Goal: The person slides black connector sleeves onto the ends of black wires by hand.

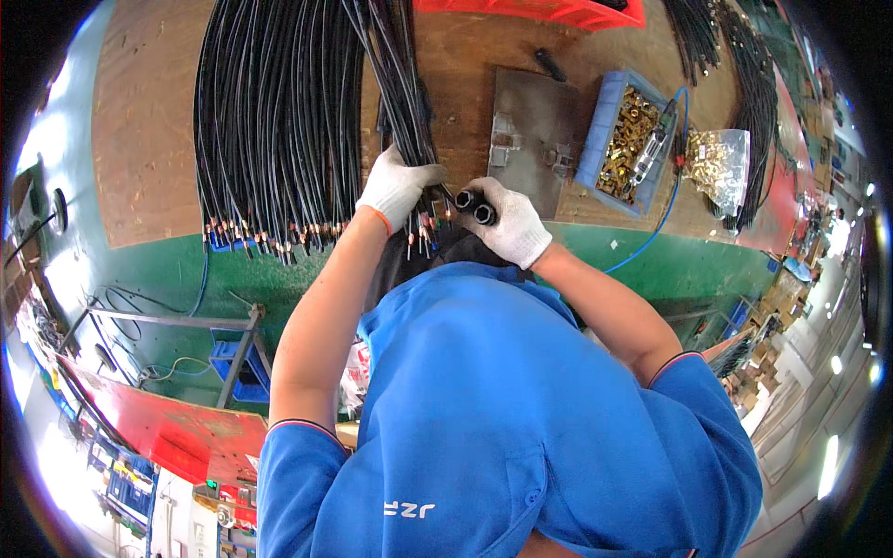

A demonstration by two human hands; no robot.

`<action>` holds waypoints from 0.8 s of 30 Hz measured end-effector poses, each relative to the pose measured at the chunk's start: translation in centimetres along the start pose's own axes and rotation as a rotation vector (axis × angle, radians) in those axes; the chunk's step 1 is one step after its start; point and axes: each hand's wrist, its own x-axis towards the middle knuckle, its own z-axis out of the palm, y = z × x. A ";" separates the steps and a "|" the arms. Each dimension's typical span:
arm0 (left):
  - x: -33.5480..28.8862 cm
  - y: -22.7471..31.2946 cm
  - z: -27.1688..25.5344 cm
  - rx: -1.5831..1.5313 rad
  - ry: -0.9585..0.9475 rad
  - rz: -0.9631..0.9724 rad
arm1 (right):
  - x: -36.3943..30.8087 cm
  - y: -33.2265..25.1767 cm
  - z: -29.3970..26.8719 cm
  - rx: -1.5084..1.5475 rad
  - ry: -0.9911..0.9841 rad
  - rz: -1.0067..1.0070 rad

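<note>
My left hand [400,189], in a white knit glove, is closed around a bundle of black cables [391,84] near their cut ends. Bared wire ends [423,237] with coloured cores stick out below that hand. Close beside it, my gloved right hand [514,226] grips two short black tubular fittings [484,214], whose hollow ends face the cables. Whether the fittings touch a cable I cannot tell. Left of my hands, a wide row of black cables [279,112] lies on the wooden table [139,121], their stripped ends at its near edge.
On the right, a blue bin [588,153] holds brass fittings [625,130] and a tool [651,153] on a blue hose [672,209]. Beside it lie a clear bag [730,177] of brass parts and more cables [753,84]. A metal plate [535,102] and red bin [558,11] are further back.
</note>
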 end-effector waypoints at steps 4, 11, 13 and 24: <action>0.9 -1.3 0.1 0.091 0.037 0.030 | 0.4 -0.7 -0.5 0.171 -0.041 0.100; 1.3 -1.3 1.6 0.133 0.116 0.093 | 3.1 -1.4 -0.2 -0.111 0.072 -0.012; 0.8 0.2 1.4 0.036 0.069 -0.041 | 3.9 -1.3 -0.5 -0.011 0.030 0.041; -2.5 2.6 -2.3 -0.289 0.080 -0.144 | 14.1 -1.4 2.3 0.080 0.164 0.199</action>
